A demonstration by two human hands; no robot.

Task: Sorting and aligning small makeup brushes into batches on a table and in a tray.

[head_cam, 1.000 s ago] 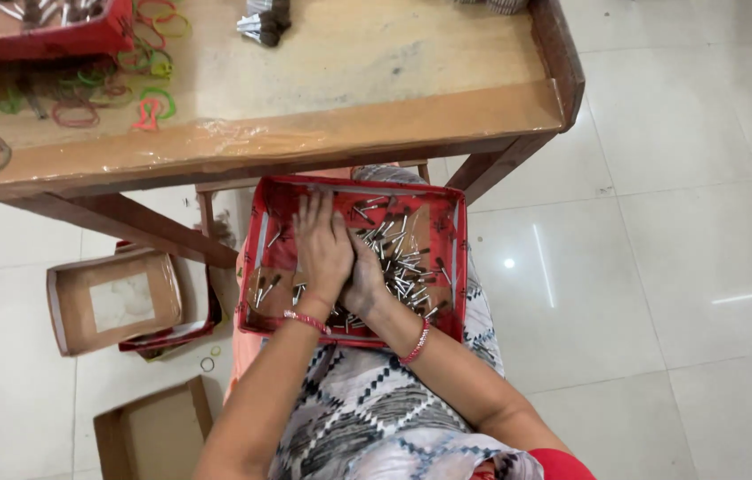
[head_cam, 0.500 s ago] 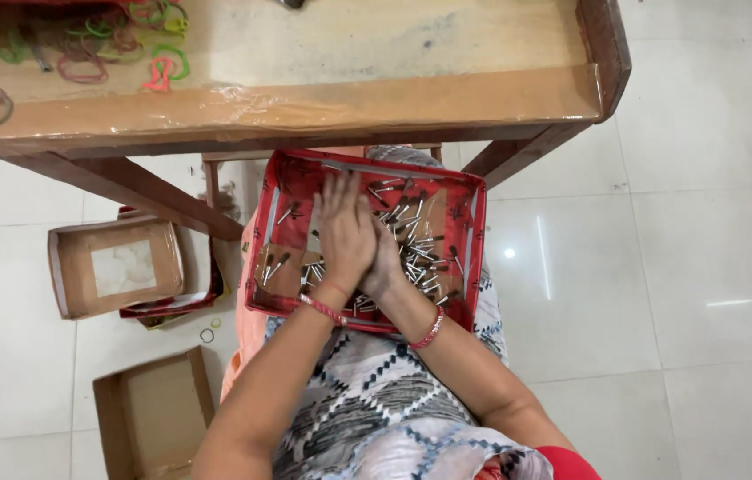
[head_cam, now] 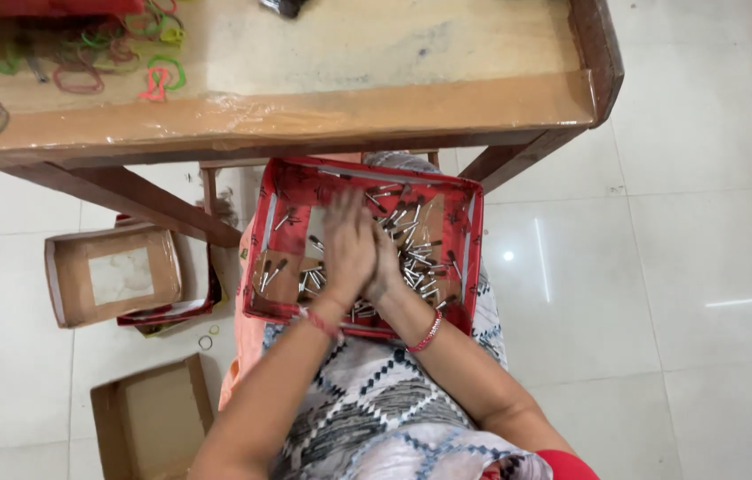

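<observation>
White shiny floor tiles (head_cam: 696, 293) fill the room, and on the person's right side the floor gives lots of space to move. A wooden table (head_cam: 305, 98) stands just in front of the person, and its front edge hangs close over the far side of a red tray (head_cam: 469, 258) that sits on the person's lap, so room is tight there. On the person's left side, the floor has an open cardboard box (head_cam: 109, 276) with a red box (head_cam: 176, 311) tucked beside it, and another brown box (head_cam: 149, 418) nearer the bottom. Colourful rubber bands (head_cam: 118, 53) lie on the far left part of the table. The red tray holds lots of small metal pieces (head_cam: 420, 262), spread mostly on its right half. Both hands are inside the tray. The left hand (head_cam: 347, 249) lies flat with its fingers stretched out and close together, pointing away from the person. The right hand (head_cam: 386, 267) is pressed right against it and is partly hidden, so I cannot tell how far it is open. I cannot tell if either hand grips any pieces; they seem to be resting on them. Half a second ago the hands looked much the same, pressed together in the tray, but the tray now sits a little lower in the picture and less of the table top shows.
</observation>
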